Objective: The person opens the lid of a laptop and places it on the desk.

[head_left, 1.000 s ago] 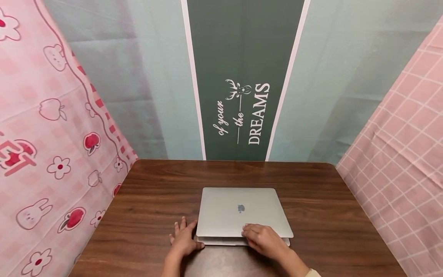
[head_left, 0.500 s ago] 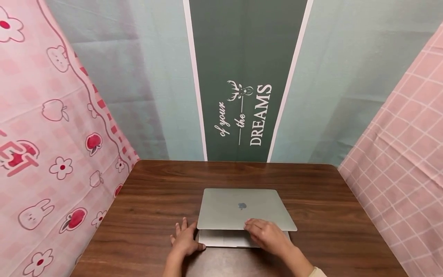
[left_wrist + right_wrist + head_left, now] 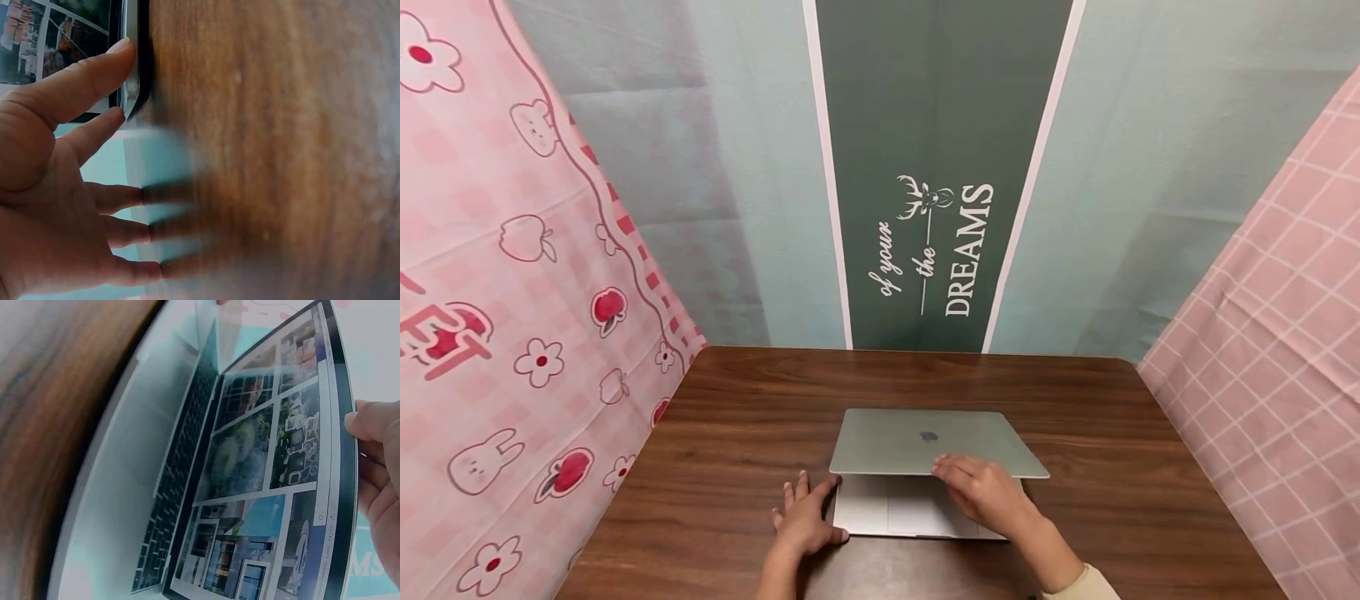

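Fingers of my right hand curl over the front edge of the thin silver laptop lid, thumb underneath, so I pinch the lid and hold it tilted part-way up from the base. The slim silver aluminium laptop sits near the front middle of the dark brown wood-grain table, its hinge away from me and its pale palm rest showing under the raised lid. From the right wrist view the lit screen shows a grid of photos, the dark keyboard lies below it, and my fingertips wrap the bezel's edge.

My left hand lies flat and spread on the table just beside the laptop's left front corner, holding nothing; in the left wrist view my index fingertip presses against the side of the base, which I judge keeps the base from sliding or lifting with the lid.

Behind the table hangs a green banner with white lettering, with pink patterned cloths to either side.
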`<state>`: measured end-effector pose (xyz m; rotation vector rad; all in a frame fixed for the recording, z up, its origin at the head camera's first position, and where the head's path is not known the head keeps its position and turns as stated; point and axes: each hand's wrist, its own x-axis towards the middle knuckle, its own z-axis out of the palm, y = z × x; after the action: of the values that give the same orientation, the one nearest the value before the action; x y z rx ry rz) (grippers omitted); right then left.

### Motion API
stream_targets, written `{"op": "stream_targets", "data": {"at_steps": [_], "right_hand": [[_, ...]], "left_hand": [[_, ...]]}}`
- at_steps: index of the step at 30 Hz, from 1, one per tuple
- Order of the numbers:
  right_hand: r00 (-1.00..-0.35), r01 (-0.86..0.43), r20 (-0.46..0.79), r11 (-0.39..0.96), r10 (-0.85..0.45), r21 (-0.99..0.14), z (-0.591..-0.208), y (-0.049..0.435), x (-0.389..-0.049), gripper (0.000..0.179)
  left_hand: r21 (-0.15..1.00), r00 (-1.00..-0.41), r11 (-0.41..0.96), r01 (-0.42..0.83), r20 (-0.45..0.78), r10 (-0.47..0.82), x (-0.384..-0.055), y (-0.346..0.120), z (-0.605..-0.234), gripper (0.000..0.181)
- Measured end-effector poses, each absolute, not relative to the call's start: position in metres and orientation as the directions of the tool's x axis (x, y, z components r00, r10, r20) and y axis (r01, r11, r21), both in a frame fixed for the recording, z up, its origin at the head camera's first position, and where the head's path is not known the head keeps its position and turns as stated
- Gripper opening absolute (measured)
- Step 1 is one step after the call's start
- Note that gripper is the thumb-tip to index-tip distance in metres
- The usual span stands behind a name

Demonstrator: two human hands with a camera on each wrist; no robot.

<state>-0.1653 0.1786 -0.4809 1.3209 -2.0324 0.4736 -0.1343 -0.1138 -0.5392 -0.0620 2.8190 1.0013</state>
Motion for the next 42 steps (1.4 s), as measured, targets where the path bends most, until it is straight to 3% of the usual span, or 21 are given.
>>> {"op": "stream_targets", "data": {"at_steps": [5, 12, 17, 24, 34, 42], "right_hand": [[-0.265, -0.897, 0.712, 0.437, -0.650, 0.065, -0.474, 0.177, -0.171, 0.040], [-0.329, -0.863, 0.705, 0.503, -0.629, 0.046, -0.464, 0.176, -0.177, 0.042], [-0.338, -0.846, 0.710, 0.530, -0.617, 0.057, -0.459, 0.181, -0.183, 0.044], [-0.369, -0.827, 0.730, 0.562, -0.575, 0.025, -0.455, 0.201, -0.188, 0.041], [-0.367, -0.821, 0.742, 0.571, -0.561, 0.026, -0.451, 0.227, -0.192, 0.037], [-0.400, -0.776, 0.785, 0.631, -0.473, -0.015, -0.452, 0.251, -0.196, 0.034]], "left_hand": [[0.604, -0.988, 0.793, -0.086, -0.156, 0.011, -0.133, -0.115, -0.539, 0.081], [0.603, -0.986, 0.792, -0.095, -0.168, 0.010, -0.133, -0.115, -0.538, 0.081], [0.601, -0.985, 0.793, -0.098, -0.170, 0.007, -0.133, -0.114, -0.537, 0.082], [0.609, -0.986, 0.787, -0.094, -0.167, 0.011, -0.132, -0.114, -0.537, 0.081], [0.599, -0.986, 0.797, -0.083, -0.165, 0.022, -0.133, -0.115, -0.535, 0.080], [0.605, -0.985, 0.791, -0.090, -0.173, 0.021, -0.131, -0.115, -0.534, 0.081]]}}
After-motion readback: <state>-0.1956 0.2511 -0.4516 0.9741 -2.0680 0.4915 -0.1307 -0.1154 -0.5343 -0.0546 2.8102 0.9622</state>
